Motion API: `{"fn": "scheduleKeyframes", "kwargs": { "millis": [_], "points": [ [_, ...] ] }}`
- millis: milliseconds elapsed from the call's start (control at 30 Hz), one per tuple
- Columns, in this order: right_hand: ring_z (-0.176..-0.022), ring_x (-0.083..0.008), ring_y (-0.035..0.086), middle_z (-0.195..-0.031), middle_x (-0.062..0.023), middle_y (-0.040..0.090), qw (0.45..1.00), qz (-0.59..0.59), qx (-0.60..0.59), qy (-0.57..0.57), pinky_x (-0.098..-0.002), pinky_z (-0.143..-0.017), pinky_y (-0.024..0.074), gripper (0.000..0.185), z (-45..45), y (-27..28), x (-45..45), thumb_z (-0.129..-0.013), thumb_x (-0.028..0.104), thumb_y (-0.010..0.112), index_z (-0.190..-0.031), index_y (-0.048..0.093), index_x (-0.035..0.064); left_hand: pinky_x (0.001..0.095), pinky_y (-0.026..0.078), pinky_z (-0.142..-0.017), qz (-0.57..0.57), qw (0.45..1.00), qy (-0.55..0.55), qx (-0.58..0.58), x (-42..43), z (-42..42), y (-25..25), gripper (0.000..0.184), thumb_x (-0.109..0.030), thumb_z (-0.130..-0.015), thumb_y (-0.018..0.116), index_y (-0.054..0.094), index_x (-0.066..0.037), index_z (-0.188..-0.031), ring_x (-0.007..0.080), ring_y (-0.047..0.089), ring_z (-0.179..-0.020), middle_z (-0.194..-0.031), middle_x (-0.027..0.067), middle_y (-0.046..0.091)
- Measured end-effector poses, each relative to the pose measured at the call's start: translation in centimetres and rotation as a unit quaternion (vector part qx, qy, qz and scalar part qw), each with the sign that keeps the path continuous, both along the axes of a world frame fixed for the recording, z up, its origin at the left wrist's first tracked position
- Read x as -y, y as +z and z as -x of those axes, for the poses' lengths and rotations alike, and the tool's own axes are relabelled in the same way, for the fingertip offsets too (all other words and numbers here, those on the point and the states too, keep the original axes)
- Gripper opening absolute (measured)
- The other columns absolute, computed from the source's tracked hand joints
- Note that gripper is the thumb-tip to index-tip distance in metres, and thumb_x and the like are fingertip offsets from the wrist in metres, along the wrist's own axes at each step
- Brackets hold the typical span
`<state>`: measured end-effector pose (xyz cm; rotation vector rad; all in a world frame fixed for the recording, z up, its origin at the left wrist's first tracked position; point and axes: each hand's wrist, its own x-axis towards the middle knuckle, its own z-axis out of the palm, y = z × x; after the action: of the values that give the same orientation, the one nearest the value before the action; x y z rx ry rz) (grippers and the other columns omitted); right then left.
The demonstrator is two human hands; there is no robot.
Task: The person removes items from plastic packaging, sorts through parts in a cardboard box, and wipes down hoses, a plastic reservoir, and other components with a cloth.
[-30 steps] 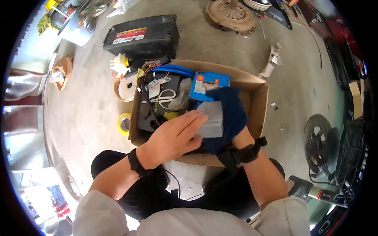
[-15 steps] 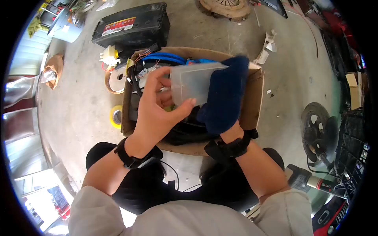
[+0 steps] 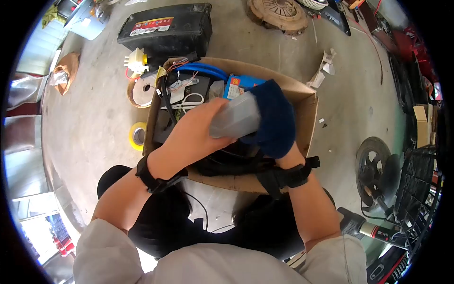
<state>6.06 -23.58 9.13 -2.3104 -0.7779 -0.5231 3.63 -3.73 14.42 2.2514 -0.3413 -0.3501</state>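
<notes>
The cardboard box (image 3: 305, 106) holds white-handled scissors (image 3: 193, 102) and blue tubing (image 3: 206, 69). The left hand (image 3: 191, 130) grips a translucent plastic container (image 3: 236, 116); navy cloth (image 3: 277, 120) hides the right hand's (image 3: 289, 158) grip.

A battery (image 3: 165, 35) and clutch plate (image 3: 278, 16) on concrete floor (image 3: 90, 123) suggest a workshop.

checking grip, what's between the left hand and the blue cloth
The plastic box lies between the left hand and blue cloth, in the head view.
</notes>
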Motion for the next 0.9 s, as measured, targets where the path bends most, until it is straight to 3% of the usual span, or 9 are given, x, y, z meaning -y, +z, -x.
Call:
{"fn": "scheduleKeyframes", "kwargs": {
  "millis": [133, 400, 500, 567, 633, 733, 800, 867, 900],
  "points": [
    [-0.100, -0.0292, 0.056, -0.110, -0.0134, 0.059, 0.996, -0.060, -0.073, 0.003, -0.0385, -0.089, 0.0429, 0.052, 1.4, 0.3, -2.2, -0.070, 0.020, 0.072, -0.115, 0.053, 0.0025, 0.0382, 0.042, -0.085, 0.053, 0.987, 0.064, 0.140, 1.1, 1.5, -1.8, 0.050, -0.008, -0.065, 0.076, 0.051, -0.007, -0.108, 0.0347, 0.054, -0.098, -0.102, 0.0138, 0.058],
    [-0.109, -0.0214, 0.054, -0.121, -0.0093, 0.054, 0.920, -0.206, -0.283, 0.173, -0.0332, -0.095, 0.0425, 0.050, 0.9, 2.1, -0.6, -0.083, 0.017, 0.060, -0.128, 0.041, 0.0037, 0.0473, 0.033, -0.099, 0.222, 0.918, -0.112, 0.310, 0.7, 0.1, -0.4, 0.052, -0.001, -0.062, 0.075, 0.054, -0.008, -0.108, 0.0356, 0.047, -0.116, -0.111, 0.0117, 0.058],
    [-0.102, -0.0233, 0.054, -0.112, -0.0108, 0.053, 0.694, -0.491, -0.517, 0.101, -0.0321, -0.090, 0.0422, 0.054, 2.5, 0.9, -2.5, -0.073, 0.019, 0.067, -0.120, 0.045, 0.0043, 0.0476, 0.029, -0.103, 0.181, 0.931, -0.157, 0.276, 0.5, -0.3, 0.3, 0.052, 0.000, -0.063, 0.074, 0.055, -0.011, -0.110, 0.0357, 0.040, -0.124, -0.117, 0.0115, 0.055],
    [-0.098, -0.0251, 0.056, -0.107, -0.0120, 0.056, 0.667, -0.541, -0.511, 0.042, -0.0327, -0.087, 0.0431, 0.059, 2.7, 1.0, -3.1, -0.066, 0.017, 0.074, -0.117, 0.049, 0.0039, 0.0485, 0.027, -0.104, 0.185, 0.933, -0.174, 0.256, 0.2, -1.5, 0.1, 0.050, -0.005, -0.066, 0.074, 0.053, -0.012, -0.111, 0.0382, 0.037, -0.126, -0.120, 0.0143, 0.053],
    [-0.105, -0.0258, 0.053, -0.116, -0.0132, 0.052, 0.755, -0.476, -0.449, 0.033, -0.0347, -0.091, 0.0422, 0.062, 2.5, 0.3, -2.4, -0.070, 0.013, 0.072, -0.124, 0.044, 0.0033, 0.0438, 0.029, -0.104, 0.185, 0.940, -0.179, 0.223, 0.0, -2.1, 0.0, 0.057, -0.005, -0.069, 0.073, 0.048, -0.012, -0.120, 0.0376, 0.034, -0.129, -0.126, 0.0156, 0.048],
    [-0.112, -0.0274, 0.050, -0.123, -0.0152, 0.048, 0.907, -0.278, -0.314, -0.047, -0.0360, -0.094, 0.0411, 0.065, 2.0, 0.3, -1.0, -0.072, 0.009, 0.070, -0.130, 0.040, 0.0026, 0.0393, 0.032, -0.103, 0.264, 0.960, 0.025, 0.087, 0.3, -1.9, -1.7, 0.067, -0.002, -0.072, 0.071, 0.040, -0.008, -0.130, 0.0327, 0.038, -0.127, -0.130, 0.0149, 0.046],
    [-0.111, -0.0294, 0.050, -0.119, -0.0170, 0.050, 0.972, -0.010, -0.155, -0.178, -0.0348, -0.094, 0.0409, 0.063, 1.3, 1.7, -0.2, -0.070, 0.007, 0.069, -0.127, 0.043, 0.0021, 0.0385, 0.035, -0.101, 0.459, 0.867, 0.080, -0.178, -0.8, -2.3, -1.3, 0.066, -0.007, -0.074, 0.070, 0.038, -0.007, -0.132, 0.0295, 0.043, -0.122, -0.126, 0.0158, 0.048],
    [-0.107, -0.0286, 0.050, -0.112, -0.0168, 0.052, 0.974, 0.029, -0.082, -0.209, -0.0313, -0.091, 0.0415, 0.059, 0.7, 1.9, 0.1, -0.070, 0.006, 0.067, -0.124, 0.044, 0.0017, 0.0378, 0.038, -0.099, 0.596, 0.671, 0.127, -0.423, -1.9, -2.8, -0.4, 0.066, -0.011, -0.076, 0.069, 0.036, -0.005, -0.134, 0.0262, 0.049, -0.117, -0.123, 0.0166, 0.051],
    [-0.106, -0.0278, 0.050, -0.112, -0.0160, 0.052, 0.978, 0.035, -0.032, -0.204, -0.0310, -0.090, 0.0417, 0.058, 0.5, 1.1, 0.4, -0.072, 0.008, 0.066, -0.124, 0.044, 0.0017, 0.0329, 0.042, -0.094, 0.589, 0.679, 0.152, -0.411, -1.3, -2.6, 0.2, 0.059, -0.017, -0.081, 0.065, 0.038, -0.001, -0.131, 0.0218, 0.054, -0.110, -0.118, 0.0139, 0.055]
  ]
}}
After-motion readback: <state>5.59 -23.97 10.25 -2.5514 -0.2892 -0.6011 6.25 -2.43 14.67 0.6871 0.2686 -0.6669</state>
